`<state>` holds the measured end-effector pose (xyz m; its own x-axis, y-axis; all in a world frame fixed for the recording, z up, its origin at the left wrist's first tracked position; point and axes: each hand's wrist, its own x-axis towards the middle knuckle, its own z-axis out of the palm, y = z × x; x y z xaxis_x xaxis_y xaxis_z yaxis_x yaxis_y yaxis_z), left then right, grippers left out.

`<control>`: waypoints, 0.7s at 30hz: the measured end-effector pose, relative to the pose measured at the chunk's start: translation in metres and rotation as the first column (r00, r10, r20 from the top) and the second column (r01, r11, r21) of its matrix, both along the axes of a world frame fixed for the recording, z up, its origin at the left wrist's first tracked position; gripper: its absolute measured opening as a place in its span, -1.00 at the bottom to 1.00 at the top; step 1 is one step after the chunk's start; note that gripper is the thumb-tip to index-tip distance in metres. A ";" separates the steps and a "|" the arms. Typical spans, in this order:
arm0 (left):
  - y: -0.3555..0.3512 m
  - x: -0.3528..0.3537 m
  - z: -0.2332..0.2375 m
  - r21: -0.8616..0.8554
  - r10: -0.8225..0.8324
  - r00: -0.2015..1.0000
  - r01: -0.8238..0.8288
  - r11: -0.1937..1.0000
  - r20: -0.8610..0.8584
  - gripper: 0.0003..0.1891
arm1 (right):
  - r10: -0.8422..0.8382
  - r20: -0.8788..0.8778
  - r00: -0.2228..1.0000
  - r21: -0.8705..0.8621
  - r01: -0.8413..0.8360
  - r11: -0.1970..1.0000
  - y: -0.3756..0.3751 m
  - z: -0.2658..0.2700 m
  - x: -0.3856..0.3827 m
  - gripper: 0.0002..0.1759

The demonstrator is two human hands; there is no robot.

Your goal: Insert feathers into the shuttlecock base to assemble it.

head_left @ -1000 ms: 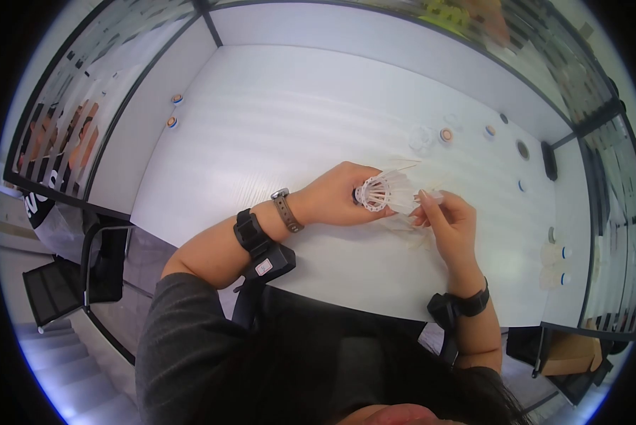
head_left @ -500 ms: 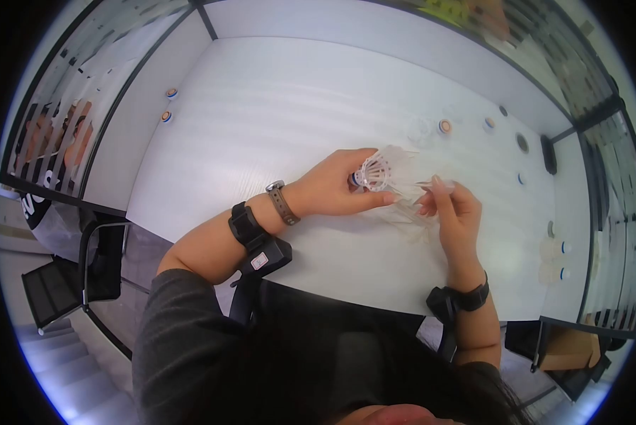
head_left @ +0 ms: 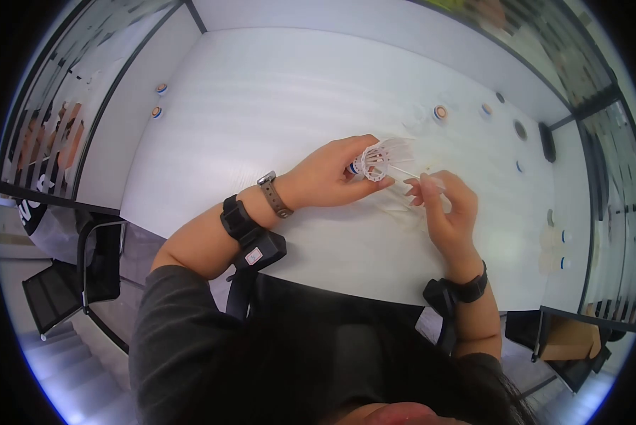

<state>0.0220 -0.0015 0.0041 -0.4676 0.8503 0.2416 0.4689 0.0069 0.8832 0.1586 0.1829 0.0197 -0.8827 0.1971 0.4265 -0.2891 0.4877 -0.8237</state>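
A white shuttlecock (head_left: pixel 376 161) lies sideways in my left hand (head_left: pixel 335 175), its blue-banded base between thumb and fingers and its open end facing right. Part of its skirt looks like bare ribs, with feathers toward the top right. My right hand (head_left: pixel 447 202) is closed in a pinch on a white feather (head_left: pixel 406 172), whose thin shaft points left to the shuttlecock's ribbed ring. Pale loose feathers (head_left: pixel 405 216) lie on the desk under and between the hands.
Other shuttlecocks stand about the white desk (head_left: pixel 275 85): one at the back (head_left: pixel 440 113), others to the right (head_left: pixel 563 263). Two small corks (head_left: pixel 156 112) sit by the left partition. A dark round grommet (head_left: pixel 520 130) and a black oblong item (head_left: pixel 547 142) are at the right.
The feather's shaft now stretches straight from my right fingers to the shuttlecock. Feathers that bunched between the hands are less visible there. The view has shifted slightly.
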 end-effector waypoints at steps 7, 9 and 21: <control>-0.001 0.001 -0.001 -0.016 0.024 0.999 -0.024 1.000 -0.031 -0.48 | -0.027 -0.033 0.999 0.132 0.031 0.991 0.004 -0.002 -0.001 -0.85; -0.001 -0.001 -0.002 -0.001 0.030 0.995 -0.030 1.000 -0.093 -0.46 | -0.029 -0.039 0.999 0.121 0.033 0.992 0.003 -0.002 -0.001 -0.85; 0.000 0.001 -0.003 0.000 0.045 0.976 -0.046 0.999 -0.212 -0.51 | -0.014 -0.036 0.999 0.124 0.018 0.992 0.003 -0.003 -0.001 -0.85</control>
<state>0.0233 -0.0015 0.0014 -0.4448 0.8307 0.3347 0.6442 0.0371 0.7640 0.1576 0.1864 0.0166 -0.8638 0.1547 0.4794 -0.3081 0.5908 -0.7457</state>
